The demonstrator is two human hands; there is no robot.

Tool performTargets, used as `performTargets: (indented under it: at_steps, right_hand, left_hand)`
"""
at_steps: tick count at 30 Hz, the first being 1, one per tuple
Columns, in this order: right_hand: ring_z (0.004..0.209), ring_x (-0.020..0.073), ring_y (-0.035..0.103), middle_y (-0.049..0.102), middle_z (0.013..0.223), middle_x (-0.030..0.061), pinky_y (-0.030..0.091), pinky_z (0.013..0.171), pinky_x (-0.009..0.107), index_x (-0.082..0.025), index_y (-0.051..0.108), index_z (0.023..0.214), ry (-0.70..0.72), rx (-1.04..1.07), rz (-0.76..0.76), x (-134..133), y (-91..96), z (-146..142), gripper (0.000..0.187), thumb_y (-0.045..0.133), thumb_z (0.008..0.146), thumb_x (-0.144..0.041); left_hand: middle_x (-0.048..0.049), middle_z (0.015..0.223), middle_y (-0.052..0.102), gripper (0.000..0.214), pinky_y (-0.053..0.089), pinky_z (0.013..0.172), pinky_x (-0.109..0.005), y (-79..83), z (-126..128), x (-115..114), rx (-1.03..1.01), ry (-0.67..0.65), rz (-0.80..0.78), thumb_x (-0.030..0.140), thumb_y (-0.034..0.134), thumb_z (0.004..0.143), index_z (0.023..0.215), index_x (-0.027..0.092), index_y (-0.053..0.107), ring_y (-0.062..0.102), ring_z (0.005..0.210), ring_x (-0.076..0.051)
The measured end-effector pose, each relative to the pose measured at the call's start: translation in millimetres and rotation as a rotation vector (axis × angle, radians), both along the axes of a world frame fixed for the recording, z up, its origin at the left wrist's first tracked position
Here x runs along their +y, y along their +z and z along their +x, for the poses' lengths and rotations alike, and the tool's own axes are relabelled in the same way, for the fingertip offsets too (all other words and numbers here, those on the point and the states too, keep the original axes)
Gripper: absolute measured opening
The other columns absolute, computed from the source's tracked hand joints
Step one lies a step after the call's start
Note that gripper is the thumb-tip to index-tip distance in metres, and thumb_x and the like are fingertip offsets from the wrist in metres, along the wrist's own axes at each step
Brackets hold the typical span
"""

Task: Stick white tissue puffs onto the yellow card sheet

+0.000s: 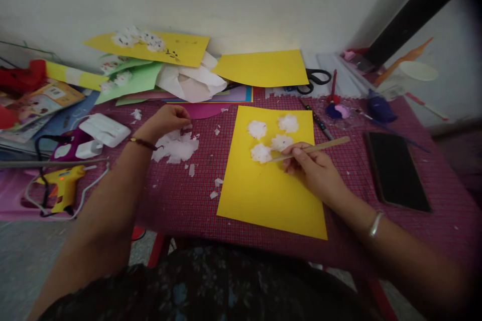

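My right hand (309, 163) grips a flat wooden craft stick (333, 144). The stick's lower tip touches or nearly touches a white paper flower (260, 153) on a yellow sheet (263, 195). Several such flowers of white paper bits are grouped on the sheet's upper half; one (281, 142) lies close to my fingers. My left hand (175, 118) hovers at the far edge of a pile of torn white paper pieces (176, 148). Its fingers are curled and pinched together; what lies between the fingertips, if anything, is too small to make out.
Decorated yellow paper (184, 47), green paper (141, 80) and black-handled scissors (318, 79) lie along the wall. At left are a yellow glue gun (66, 185) and a white adapter (105, 129). A dark phone or tablet (397, 170) rests at right, near a marker (320, 124).
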State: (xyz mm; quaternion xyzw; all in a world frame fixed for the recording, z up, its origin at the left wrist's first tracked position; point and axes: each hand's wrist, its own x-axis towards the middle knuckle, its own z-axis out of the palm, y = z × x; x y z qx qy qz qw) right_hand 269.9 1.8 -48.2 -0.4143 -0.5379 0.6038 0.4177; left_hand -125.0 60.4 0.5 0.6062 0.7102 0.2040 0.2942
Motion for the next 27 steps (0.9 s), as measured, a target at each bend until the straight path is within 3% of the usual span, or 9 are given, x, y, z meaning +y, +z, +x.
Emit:
performTargets:
  at_steps: [4,7,11,16,23,27]
  right_hand:
    - [0.058,0.0157,0.058,0.065,0.068,0.0014,0.049,0.057,0.032,-0.024,0.067,0.087,0.006,-0.028,0.022,1,-1.6,0,0.029,0.065,0.09,-0.053]
    - [0.058,0.0149,0.057,0.064,0.068,0.0015,0.047,0.056,0.032,-0.023,0.066,0.087,0.019,-0.017,0.027,1,-2.9,0,0.029,0.064,0.09,-0.052]
    - [0.058,0.0146,0.056,0.064,0.068,0.0011,0.046,0.056,0.031,-0.023,0.064,0.084,0.022,-0.011,0.022,0,-2.5,0,0.031,0.066,0.089,-0.053]
    - [0.056,0.0134,0.055,0.062,0.066,0.0005,0.046,0.054,0.029,-0.022,0.062,0.079,0.04,-0.028,0.05,0,0.3,-1,0.036,0.066,0.088,-0.056]
    - [0.056,0.0125,0.055,0.062,0.067,0.0007,0.046,0.053,0.028,-0.022,0.06,0.078,0.062,-0.032,0.067,1,-1.4,-1,0.037,0.065,0.088,-0.057]
    - [0.056,0.011,0.055,0.063,0.068,0.0004,0.047,0.054,0.027,-0.021,0.061,0.08,0.082,-0.015,0.09,2,-5.3,-2,0.034,0.062,0.092,-0.053]
  left_hand:
    - [0.0004,0.064,0.057,0.015,0.031,0.053,-0.025,16.3,8,-5,-0.094,0.053,0.102,0.032,0.069,0.067,0.072,0.019,0.063,0.042,0.058,-0.013]
    - [-0.0002,0.068,0.059,0.013,0.033,0.056,-0.026,21.9,12,-4,-0.004,0.017,0.109,0.03,0.066,0.072,0.079,0.018,0.064,0.044,0.06,-0.014]
    - [-0.0005,0.068,0.061,0.011,0.039,0.065,-0.028,10.3,10,3,0.246,-0.006,0.063,0.019,0.067,0.066,0.076,0.018,0.063,0.052,0.066,-0.017]
    - [-0.0015,0.059,0.061,0.01,0.039,0.061,-0.03,-2.1,2,9,0.314,0.0,-0.003,0.022,0.07,0.065,0.067,0.02,0.06,0.055,0.063,-0.02]
    - [-0.0002,0.056,0.06,0.016,0.041,0.056,-0.025,-3.2,0,9,0.16,-0.006,-0.069,0.03,0.069,0.063,0.062,0.022,0.056,0.055,0.059,-0.017]
    - [0.0004,0.062,0.057,0.021,0.038,0.059,-0.027,10.0,13,1,0.045,0.026,0.014,0.031,0.072,0.064,0.066,0.021,0.054,0.049,0.06,-0.014]
